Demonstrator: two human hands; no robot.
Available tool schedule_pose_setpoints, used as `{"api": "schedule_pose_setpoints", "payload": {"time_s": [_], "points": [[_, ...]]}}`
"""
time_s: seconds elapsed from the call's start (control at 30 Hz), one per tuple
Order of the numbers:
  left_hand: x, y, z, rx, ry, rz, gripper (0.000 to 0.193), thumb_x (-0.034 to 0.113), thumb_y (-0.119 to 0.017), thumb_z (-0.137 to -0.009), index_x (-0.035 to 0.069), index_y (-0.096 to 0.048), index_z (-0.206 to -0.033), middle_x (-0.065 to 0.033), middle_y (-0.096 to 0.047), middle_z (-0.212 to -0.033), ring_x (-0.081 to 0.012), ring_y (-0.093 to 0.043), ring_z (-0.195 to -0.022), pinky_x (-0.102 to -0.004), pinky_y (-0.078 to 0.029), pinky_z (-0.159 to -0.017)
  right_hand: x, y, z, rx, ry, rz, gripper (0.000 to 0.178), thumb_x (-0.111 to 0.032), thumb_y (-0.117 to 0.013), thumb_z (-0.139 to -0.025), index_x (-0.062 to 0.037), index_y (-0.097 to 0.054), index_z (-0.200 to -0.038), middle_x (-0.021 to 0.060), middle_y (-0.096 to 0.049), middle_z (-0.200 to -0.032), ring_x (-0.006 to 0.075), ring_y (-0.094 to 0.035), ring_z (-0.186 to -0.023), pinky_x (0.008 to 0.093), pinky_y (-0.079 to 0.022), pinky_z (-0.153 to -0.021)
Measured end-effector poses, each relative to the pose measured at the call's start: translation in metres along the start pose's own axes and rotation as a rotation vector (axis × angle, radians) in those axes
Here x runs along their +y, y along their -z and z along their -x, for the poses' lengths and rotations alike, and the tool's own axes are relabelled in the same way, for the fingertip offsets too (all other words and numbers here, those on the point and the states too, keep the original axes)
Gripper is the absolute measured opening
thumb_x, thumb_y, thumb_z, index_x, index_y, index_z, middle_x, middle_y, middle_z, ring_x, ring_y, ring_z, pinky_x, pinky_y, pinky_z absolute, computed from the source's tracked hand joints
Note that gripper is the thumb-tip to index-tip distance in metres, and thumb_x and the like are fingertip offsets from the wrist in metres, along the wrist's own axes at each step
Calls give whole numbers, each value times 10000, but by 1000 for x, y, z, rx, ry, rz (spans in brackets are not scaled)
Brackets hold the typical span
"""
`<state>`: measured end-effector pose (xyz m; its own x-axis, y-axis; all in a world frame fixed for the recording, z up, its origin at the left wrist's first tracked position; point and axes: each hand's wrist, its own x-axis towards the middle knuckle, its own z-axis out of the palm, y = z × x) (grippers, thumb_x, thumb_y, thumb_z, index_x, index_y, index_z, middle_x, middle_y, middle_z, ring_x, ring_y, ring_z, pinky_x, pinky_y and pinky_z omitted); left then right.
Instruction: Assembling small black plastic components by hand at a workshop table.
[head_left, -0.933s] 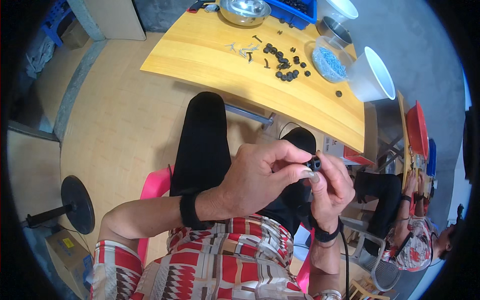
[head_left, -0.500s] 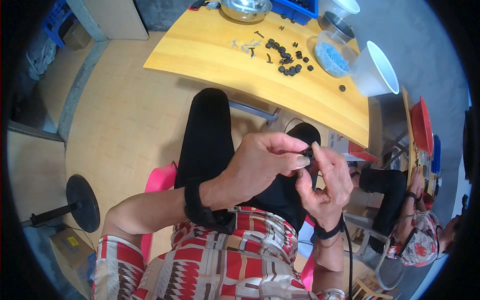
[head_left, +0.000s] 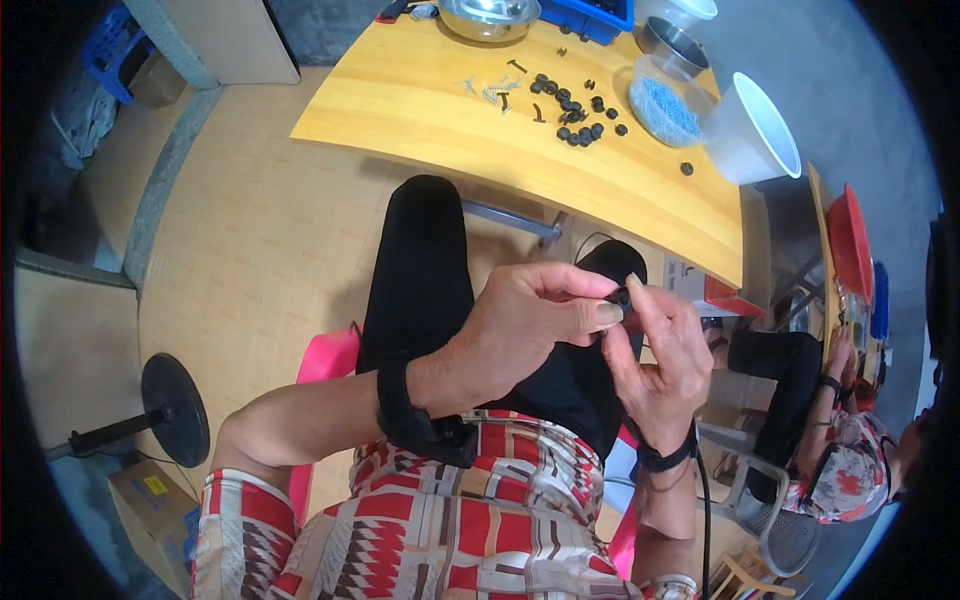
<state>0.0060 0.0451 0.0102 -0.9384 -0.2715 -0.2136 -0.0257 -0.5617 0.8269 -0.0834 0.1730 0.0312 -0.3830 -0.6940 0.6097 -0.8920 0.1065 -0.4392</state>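
Above my lap, both hands meet around a small black round part (head_left: 621, 299). My left hand (head_left: 525, 318) pinches it between thumb and forefinger. From the other side, my right hand (head_left: 660, 350) grips it with forefinger and thumb tips. Much of the part is covered by the fingers, so its exact shape cannot be made out. On the wooden table (head_left: 420, 110) beyond lie several loose black round parts (head_left: 575, 115), a few black T-shaped pins (head_left: 540, 114) and some thin silvery pins (head_left: 497, 92).
A clear bowl of small light-blue pieces (head_left: 664, 110) stands near a tall white tub (head_left: 750, 130) at the table's right. Farther back are a metal bowl (head_left: 488, 22) and a blue crate (head_left: 590, 22). Another person (head_left: 840, 460) sits at the right beside a red basin (head_left: 850, 245).
The right hand's fingers have shifted slightly on the black part, which now shows more between the fingertips. The left hand keeps its pinch.
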Motion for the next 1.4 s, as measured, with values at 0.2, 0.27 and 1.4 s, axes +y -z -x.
{"api": "schedule_pose_setpoints", "payload": {"time_s": [0.2,0.27,1.4], "points": [[2,0,-4,14,163,170,240,86,-621,-790,-31,-568,-993,-101,-607,-890,-134,-604,-780,-221,-517,-682,6,-2,0,-10,48,76,418,63,-684,-612,0,-590,-1014,136,-580,-796,245,-586,-696,296,-480,-592],[2,2,-6,-1,170,172,234,91,-618,-793,-29,-571,-988,-101,-608,-886,-136,-605,-785,-222,-520,-681,7,-1,-2,-40,30,77,395,61,-676,-621,0,-592,-1001,137,-579,-794,252,-588,-699,298,-480,-597],[17,-4,-3,-66,71,39,303,234,-532,-866,-25,-551,-1025,-71,-603,-889,-95,-583,-713,-222,-499,-655,2,12,-10,-33,-58,-51,250,6,-632,-724,14,-587,-971,138,-592,-810,216,-579,-676,276,-467,-603]]}}
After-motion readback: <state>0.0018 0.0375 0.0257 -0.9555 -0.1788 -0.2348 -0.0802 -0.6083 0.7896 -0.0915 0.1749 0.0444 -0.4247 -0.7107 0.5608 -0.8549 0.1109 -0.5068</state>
